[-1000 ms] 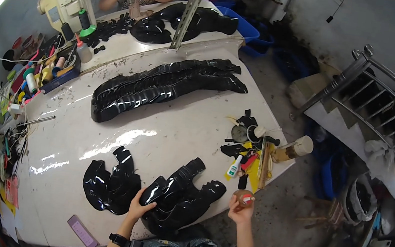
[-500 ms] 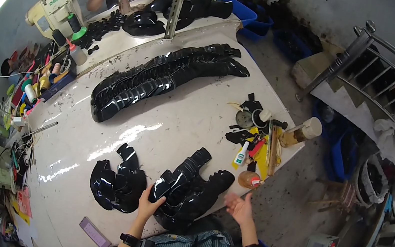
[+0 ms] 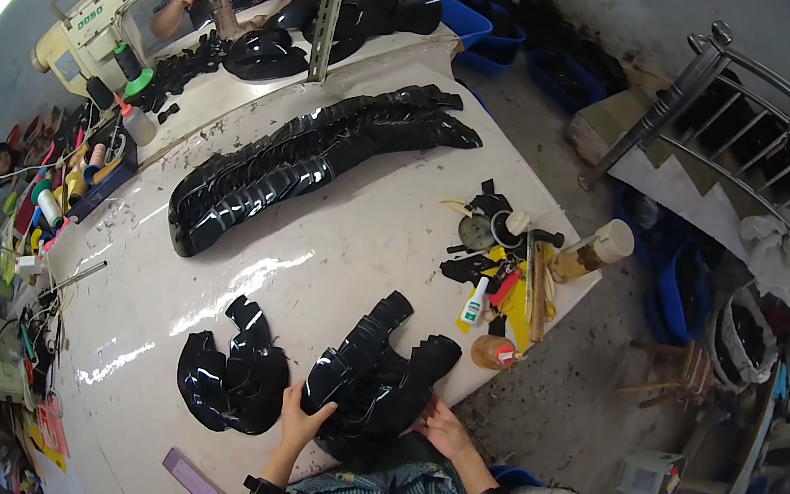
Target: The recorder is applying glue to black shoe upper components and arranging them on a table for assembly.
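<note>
A bundle of nested, glossy black shoe uppers [image 3: 373,370] lies at the table's near edge, just in front of me. My left hand [image 3: 302,418] grips its left side, thumb on top. On the opposite side my right hand [image 3: 443,428] holds the bundle's right near edge, its fingertips partly hidden against the black material. To the left rests a smaller curved bundle of uppers [image 3: 235,366], touched by neither hand. Farther back a long row of the same shiny uppers [image 3: 310,169] stretches diagonally across the white table [image 3: 197,290].
Glue bottles [image 3: 493,352], a brush pot and yellow scraps crowd the right edge. A phone [image 3: 194,480] lies near left. Thread spools [image 3: 48,203] line the left side. Beyond, another person works at a sewing machine [image 3: 92,28]. A metal railing [image 3: 735,123] stands at right.
My right hand, open and apart from the bundle before, has come in left and taken hold of its right side. The left hand keeps its grip. The whole view has shifted slightly.
</note>
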Tool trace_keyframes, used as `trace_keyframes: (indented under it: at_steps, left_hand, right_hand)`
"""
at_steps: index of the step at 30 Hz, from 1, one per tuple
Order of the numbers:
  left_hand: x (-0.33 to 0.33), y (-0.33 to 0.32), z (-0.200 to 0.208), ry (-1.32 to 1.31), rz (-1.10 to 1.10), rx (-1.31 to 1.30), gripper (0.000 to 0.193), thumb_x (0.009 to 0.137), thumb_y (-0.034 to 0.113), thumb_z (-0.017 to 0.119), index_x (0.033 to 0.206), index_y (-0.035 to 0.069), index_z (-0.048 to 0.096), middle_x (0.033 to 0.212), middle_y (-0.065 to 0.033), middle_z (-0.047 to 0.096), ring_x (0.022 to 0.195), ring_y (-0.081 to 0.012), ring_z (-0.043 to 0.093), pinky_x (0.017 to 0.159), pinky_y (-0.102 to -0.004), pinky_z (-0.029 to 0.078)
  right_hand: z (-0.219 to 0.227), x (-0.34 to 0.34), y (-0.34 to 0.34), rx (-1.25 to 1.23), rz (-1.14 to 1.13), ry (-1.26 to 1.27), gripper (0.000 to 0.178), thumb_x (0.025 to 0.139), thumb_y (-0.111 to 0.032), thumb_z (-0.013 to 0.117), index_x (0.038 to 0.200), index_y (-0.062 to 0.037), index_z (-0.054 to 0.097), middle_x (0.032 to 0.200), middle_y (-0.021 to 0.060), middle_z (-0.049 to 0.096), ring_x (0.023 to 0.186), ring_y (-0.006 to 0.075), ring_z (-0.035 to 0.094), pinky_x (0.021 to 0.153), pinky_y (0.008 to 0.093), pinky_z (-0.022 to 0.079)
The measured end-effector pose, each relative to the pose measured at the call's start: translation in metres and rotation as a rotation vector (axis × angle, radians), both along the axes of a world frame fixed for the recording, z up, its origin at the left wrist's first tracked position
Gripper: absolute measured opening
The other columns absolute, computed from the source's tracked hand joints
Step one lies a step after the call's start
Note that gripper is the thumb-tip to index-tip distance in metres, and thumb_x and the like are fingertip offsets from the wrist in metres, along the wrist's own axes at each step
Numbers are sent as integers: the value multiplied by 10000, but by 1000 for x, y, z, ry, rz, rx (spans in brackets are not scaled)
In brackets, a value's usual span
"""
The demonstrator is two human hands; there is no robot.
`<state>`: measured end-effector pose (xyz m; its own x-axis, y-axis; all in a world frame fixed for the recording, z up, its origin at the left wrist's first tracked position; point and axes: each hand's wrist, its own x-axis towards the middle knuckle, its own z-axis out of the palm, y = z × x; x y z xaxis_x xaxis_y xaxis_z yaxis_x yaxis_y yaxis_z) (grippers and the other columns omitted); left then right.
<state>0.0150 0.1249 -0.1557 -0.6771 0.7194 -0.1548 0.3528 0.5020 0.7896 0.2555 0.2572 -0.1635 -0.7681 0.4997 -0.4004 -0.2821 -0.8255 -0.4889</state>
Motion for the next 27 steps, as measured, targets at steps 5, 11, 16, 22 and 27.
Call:
trace_keyframes:
  at_steps: [5, 11, 16, 22, 27]
  left_hand:
    - [3, 7, 13, -124, -80, 32, 715, 568, 314, 744, 1105, -47, 438, 991, -224, 534, 930, -307, 531, 804, -349, 413]
    - [0, 6, 14, -125, -53, 10, 718, 574, 320, 742, 1116, -37, 435, 977, -230, 553, 919, -296, 555, 795, -340, 427]
    - [1, 10, 20, -150, -82, 10, 702, 578, 317, 738, 1108, -34, 440, 964, -222, 560, 901, -295, 560, 778, -339, 433]
    - [1, 7, 15, -122, -76, 25, 703, 577, 319, 738, 1109, -30, 439, 957, -222, 561, 895, -302, 562, 769, -341, 437]
    - [0, 9, 15, -135, -88, 27, 712, 578, 321, 739, 1117, -25, 428, 963, -224, 558, 898, -307, 559, 771, -344, 436]
  right_hand:
    - [-1, -6, -2, -61, 83, -64, 764, 671, -33, 572, 1311, -76, 158, 1259, 65, 310, 1142, 180, 341, 936, 329, 308]
    - [4, -15, -6, 7, 11, -73, 836, 635, 15, 588, 1317, -77, 114, 1285, 68, 262, 1197, 196, 275, 989, 330, 249]
    - [0, -17, -9, -1, 10, -44, 862, 640, -5, 607, 1319, -86, 82, 1290, 73, 251, 1196, 202, 280, 981, 338, 266]
    - [6, -18, -10, 12, 38, -77, 881, 635, -21, 627, 1317, -98, 75, 1286, 79, 254, 1188, 212, 295, 963, 349, 296]
    - [3, -19, -14, 48, 38, -103, 891, 620, -2, 636, 1313, -98, 85, 1274, 76, 265, 1180, 207, 302, 957, 338, 306]
